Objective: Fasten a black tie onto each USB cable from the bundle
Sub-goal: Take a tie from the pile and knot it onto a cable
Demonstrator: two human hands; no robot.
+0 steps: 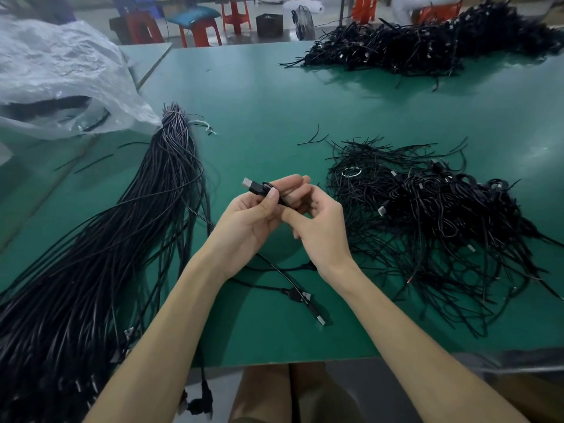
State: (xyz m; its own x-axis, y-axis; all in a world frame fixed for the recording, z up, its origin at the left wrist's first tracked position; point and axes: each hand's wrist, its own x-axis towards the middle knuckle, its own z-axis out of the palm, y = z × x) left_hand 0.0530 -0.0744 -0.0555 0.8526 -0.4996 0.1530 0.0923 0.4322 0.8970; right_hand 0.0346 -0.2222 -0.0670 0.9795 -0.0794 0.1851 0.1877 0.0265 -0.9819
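Nearest the body, under the forearms: two loose cables (294,293) crossing on the green table (259,102), one ending in a silver plug.

Just beyond, raised above the mat: left hand (253,215) gripping the USB cable (258,188) right behind its connector, thumb pressed down on top, fingers curled underneath. Hard against it, right hand (320,221) with fingers curled in, seemingly pinching the black tie (269,185) where it loops the cord. Cannot tell how far round the tie is wrapped, most of it hidden by the knuckles. Judged mid-fastening on this one cable.

To do it well: pin the tie with the left thumb just behind the plug, draw the free end snug with the right, and cinch without letting the cord slide. Then drop it on the done side. Mind the trailing cord running down and left toward the bundle (122,239); likely to drag neighbours along if tugged.

Left of the hands: that bundle, fanned wide near the body and bound tight at its far end. Right of the hands, near enough to reach: a tangled pile (427,215) of ties and cables with a metal ring (351,172) on it, easy to snag. Farther left, a crumpled plastic bag (61,71). Farthest off, a second black heap (427,41) across the table, with red stools (201,29) beyond.
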